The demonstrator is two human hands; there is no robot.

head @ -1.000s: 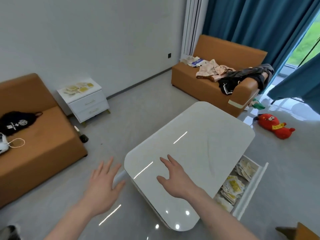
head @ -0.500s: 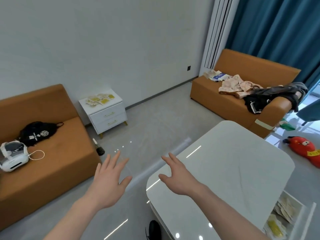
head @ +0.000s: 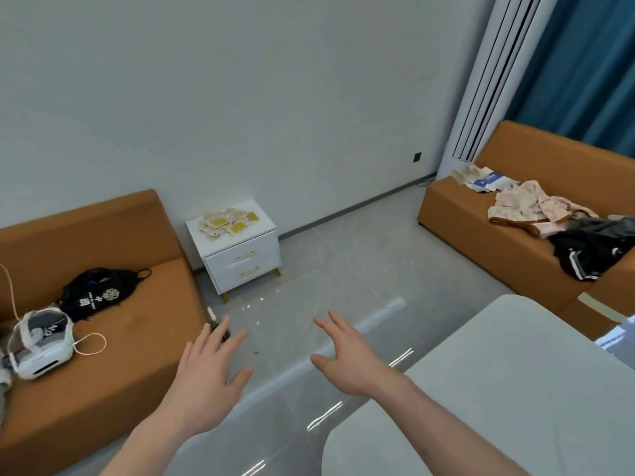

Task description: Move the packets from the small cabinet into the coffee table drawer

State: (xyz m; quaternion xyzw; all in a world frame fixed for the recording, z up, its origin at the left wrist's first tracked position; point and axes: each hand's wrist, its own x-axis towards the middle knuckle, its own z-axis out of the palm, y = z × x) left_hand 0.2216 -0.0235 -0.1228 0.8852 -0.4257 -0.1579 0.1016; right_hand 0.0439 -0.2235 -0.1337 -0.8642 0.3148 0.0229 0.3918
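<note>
Since nothing is being carried, both the left hand (head: pixel 209 374) and right hand (head: pixel 347 355) are being held spread and empty, while the packets (head: pixel 227 222) are lying heaped across the small cabinet (head: pixel 237 249) top (well apart from the hands).

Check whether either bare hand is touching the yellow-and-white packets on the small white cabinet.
Apart. The head view shows left hand and right hand open over grey floor, well short of the packets atop the cabinet.

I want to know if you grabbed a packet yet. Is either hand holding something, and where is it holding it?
Nothing is held. The left hand and the right hand are both open and empty, fingers spread. The packets lie on the small cabinet.
</note>
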